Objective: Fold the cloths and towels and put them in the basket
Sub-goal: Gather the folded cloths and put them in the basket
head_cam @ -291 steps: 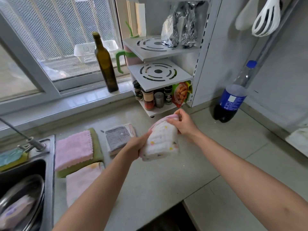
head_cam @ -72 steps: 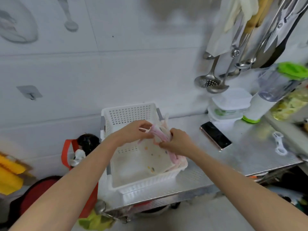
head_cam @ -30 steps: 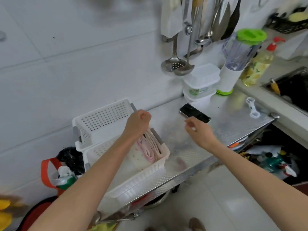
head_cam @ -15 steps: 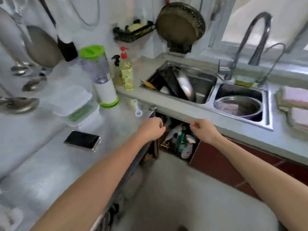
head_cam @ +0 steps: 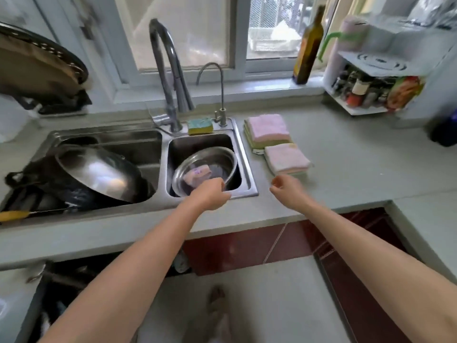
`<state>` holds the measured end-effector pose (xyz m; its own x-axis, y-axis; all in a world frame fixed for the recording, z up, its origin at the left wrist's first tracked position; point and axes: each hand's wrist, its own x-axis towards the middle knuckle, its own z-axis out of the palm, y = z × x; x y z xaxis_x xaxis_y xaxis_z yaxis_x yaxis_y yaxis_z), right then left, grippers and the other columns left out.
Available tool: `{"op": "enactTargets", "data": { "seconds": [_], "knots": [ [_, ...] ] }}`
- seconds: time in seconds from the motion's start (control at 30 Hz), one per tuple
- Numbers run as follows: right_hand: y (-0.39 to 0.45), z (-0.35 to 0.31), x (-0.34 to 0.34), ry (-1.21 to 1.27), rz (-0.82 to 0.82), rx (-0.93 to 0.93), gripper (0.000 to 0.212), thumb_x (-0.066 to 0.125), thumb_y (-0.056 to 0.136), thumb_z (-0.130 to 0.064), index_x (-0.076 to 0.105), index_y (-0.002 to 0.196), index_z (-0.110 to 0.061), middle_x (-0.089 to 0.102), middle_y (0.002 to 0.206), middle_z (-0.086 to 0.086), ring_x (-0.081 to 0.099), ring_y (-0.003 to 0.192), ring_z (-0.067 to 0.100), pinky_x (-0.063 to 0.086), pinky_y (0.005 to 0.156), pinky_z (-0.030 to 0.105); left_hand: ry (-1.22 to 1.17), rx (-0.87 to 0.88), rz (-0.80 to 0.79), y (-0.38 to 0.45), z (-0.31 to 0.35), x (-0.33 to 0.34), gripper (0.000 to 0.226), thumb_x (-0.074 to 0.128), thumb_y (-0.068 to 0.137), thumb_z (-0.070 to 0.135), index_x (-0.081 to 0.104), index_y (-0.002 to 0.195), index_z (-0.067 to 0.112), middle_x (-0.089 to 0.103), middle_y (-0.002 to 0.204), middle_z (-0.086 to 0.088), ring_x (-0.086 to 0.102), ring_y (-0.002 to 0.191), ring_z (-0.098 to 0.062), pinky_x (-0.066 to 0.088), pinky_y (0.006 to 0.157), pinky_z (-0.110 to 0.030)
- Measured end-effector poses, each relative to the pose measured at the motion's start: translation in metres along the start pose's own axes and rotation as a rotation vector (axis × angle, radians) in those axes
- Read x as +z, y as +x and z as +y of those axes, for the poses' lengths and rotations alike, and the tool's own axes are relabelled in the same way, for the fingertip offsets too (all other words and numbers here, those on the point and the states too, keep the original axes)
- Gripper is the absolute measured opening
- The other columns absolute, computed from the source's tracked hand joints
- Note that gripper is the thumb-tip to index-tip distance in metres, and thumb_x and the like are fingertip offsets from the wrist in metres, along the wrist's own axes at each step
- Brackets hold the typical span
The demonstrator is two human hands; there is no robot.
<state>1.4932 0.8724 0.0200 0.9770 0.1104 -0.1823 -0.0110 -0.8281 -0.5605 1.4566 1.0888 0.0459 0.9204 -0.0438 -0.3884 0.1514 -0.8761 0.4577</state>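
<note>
Grey desk (head_cam: 346,169) runs under a window, with a double sink (head_cam: 243,157) as its landmark. Over the sink's front right corner, the left hand (head_cam: 210,195) is curled loosely, empty. Right of the sink, the right hand (head_cam: 288,191) hovers with fingers half-curled, empty, just before the pink folded cloths (head_cam: 286,158); another folded stack (head_cam: 268,129) lies behind them.

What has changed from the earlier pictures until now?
The dotted white cloth went into the basket and was let go; both are now out of view. The person turned back to the sink. The left hand and right hand are empty. The pink cloths stayed stacked on the counter.
</note>
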Motion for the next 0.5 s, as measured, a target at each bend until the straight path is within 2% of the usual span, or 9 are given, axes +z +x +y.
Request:
{"op": "enactTargets", "data": {
  "seconds": [0.1, 0.23, 0.3, 0.37, 0.43, 0.5],
  "knots": [
    [0.039, 0.021, -0.024, -0.029, 0.035, 0.035, 0.036, 0.06, 0.089, -0.023, 0.053, 0.12, -0.006, 0.058, 0.119, 0.011, 0.058, 0.106, 0.029, 0.046, 0.078, 0.032, -0.063, 0.041, -0.006, 0.059, 0.027, -0.006, 0.039, 0.052, 0.095, 0.032, 0.051, 0.127, 0.01, 0.058, 0.124, -0.008, 0.055, 0.11, -0.023, 0.041, 0.084, -0.03],
    [0.076, 0.044, -0.046, -0.262, 0.0, -0.048, 0.059, 0.064, 0.086, -0.031, 0.041, 0.136, -0.014, 0.045, 0.138, 0.008, 0.047, 0.123, 0.027, 0.04, 0.099, 0.037, -0.213, 0.026, -0.091, 0.13, 0.056, 0.001, 0.05, 0.057, 0.092, 0.031, 0.047, 0.134, 0.006, 0.055, 0.132, -0.011, 0.053, 0.118, -0.026, 0.042, 0.097, -0.031],
    [0.094, 0.057, -0.052, -0.388, -0.025, -0.116, 0.066, 0.065, 0.085, -0.031, 0.035, 0.142, -0.015, 0.039, 0.144, 0.007, 0.041, 0.129, 0.026, 0.036, 0.104, 0.036, -0.345, -0.015, -0.135, 0.161, 0.069, 0.008, 0.054, 0.057, 0.092, 0.033, 0.043, 0.137, 0.006, 0.055, 0.126, -0.008, 0.056, 0.111, -0.025, 0.045, 0.095, -0.032],
    [0.11, 0.071, -0.052, -0.49, -0.049, -0.178, 0.071, 0.064, 0.085, -0.032, 0.03, 0.145, -0.016, 0.032, 0.149, 0.006, 0.036, 0.134, 0.026, 0.032, 0.108, 0.035, -0.586, -0.104, -0.184, 0.183, 0.081, 0.019, 0.052, 0.056, 0.094, 0.035, 0.042, 0.136, 0.008, 0.053, 0.113, -0.007, 0.055, 0.102, -0.023, 0.048, 0.09, -0.035],
    [0.124, 0.084, -0.048, -0.549, -0.087, -0.211, 0.074, 0.061, 0.086, -0.033, 0.024, 0.148, -0.015, 0.025, 0.154, 0.007, 0.029, 0.138, 0.026, 0.026, 0.112, 0.034, -0.803, -0.209, -0.17, 0.201, 0.091, 0.032, 0.038, 0.053, 0.095, 0.039, 0.05, 0.122, 0.013, 0.051, 0.11, -0.007, 0.053, 0.102, -0.022, 0.05, 0.09, -0.037],
    [0.138, 0.096, -0.044, -0.562, -0.12, -0.237, 0.076, 0.059, 0.088, -0.033, 0.018, 0.15, -0.013, 0.019, 0.156, 0.009, 0.023, 0.142, 0.025, 0.02, 0.114, 0.033, -0.921, -0.294, -0.118, 0.219, 0.098, 0.046, 0.025, 0.051, 0.096, 0.04, 0.051, 0.103, 0.016, 0.05, 0.105, -0.007, 0.051, 0.097, -0.02, 0.05, 0.09, -0.038]
  ]
}}
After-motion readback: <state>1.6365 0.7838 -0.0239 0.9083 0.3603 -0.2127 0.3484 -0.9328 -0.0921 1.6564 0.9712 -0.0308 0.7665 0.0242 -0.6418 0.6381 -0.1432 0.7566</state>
